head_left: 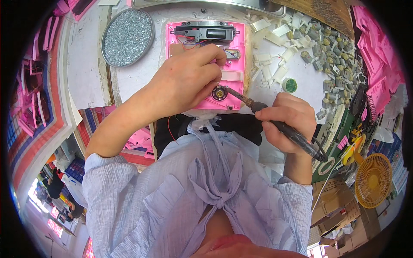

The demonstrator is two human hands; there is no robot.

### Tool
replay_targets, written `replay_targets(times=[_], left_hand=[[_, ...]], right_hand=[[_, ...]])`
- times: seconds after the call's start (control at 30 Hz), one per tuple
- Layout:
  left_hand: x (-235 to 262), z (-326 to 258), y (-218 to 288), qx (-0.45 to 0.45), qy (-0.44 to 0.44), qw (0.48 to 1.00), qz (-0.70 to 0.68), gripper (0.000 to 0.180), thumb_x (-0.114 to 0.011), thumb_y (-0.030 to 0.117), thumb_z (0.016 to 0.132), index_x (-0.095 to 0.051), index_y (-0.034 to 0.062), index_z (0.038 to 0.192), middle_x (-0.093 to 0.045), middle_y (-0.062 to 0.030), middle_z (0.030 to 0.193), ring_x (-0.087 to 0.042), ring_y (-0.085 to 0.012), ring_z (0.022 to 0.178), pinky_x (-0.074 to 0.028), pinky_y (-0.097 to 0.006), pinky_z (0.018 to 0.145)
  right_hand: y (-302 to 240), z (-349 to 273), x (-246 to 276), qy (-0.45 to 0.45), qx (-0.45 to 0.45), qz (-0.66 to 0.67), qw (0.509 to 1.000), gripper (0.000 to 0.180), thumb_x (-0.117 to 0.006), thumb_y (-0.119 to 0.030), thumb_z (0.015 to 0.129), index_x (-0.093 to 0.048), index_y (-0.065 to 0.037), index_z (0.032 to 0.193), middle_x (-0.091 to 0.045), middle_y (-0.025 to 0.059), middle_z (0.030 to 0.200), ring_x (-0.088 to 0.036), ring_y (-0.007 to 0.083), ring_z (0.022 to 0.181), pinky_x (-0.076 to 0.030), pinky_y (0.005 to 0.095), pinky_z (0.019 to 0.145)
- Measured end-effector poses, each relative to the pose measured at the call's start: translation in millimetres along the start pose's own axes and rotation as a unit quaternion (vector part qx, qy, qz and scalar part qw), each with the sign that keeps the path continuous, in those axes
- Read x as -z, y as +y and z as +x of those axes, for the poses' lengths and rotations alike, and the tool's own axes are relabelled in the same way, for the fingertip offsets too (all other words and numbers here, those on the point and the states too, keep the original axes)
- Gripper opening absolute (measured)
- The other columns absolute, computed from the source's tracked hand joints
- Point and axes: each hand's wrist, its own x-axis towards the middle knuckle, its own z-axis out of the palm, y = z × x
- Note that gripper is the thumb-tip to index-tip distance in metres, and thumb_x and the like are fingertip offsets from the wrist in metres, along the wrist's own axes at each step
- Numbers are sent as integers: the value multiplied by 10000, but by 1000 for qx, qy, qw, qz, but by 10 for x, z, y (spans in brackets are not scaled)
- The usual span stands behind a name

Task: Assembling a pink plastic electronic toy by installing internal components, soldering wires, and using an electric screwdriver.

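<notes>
A pink plastic housing [206, 105] lies in front of me with its inside facing up. Across its far end sits a black plastic part [206, 32]; a silver part [232, 54] and a pale strip [232, 75] lie nearer. My left hand [185, 73] rests over the housing's left side, fingers curled together; what they pinch is hidden. A thin red wire [172, 129] hangs below that hand. My right hand [290, 116] grips a soldering iron [249, 102] by its dark handle. Its tip reaches the edge of a small round speaker [220, 93] near the left fingertips.
A round bowl [104, 51] of small screws stands at the far left. White plastic pieces [279, 32], many grey motors [333, 60] and a small green-filled tub [290, 85] lie right of the housing. Pink parts [378, 56] and a yellow fan [373, 180] are farther right.
</notes>
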Motion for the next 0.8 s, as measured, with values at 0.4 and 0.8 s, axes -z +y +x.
replay_targets(times=[0.4, 0.8], left_hand=[[16, -49, -39, -3, 2, 999, -43, 221, -791, 2, 753, -708, 41, 953, -634, -103, 1088, -657, -292, 948, -545, -376, 793], [-90, -57, -109, -25, 66, 996, -58, 257, -804, 8, 740, -716, 62, 975, -669, -72, 943, -670, -286, 874, -543, -384, 729]], right_hand=[[-20, -71, 130, 41, -3, 15, 999, 269, -731, 35, 667, -741, -34, 927, -546, 45, 596, -496, 205, 495, -365, 329, 473], [-21, -68, 218, 46, -9, 11, 999, 223, -727, 14, 708, -739, -23, 928, -567, 46, 608, -506, 206, 507, -382, 323, 484]])
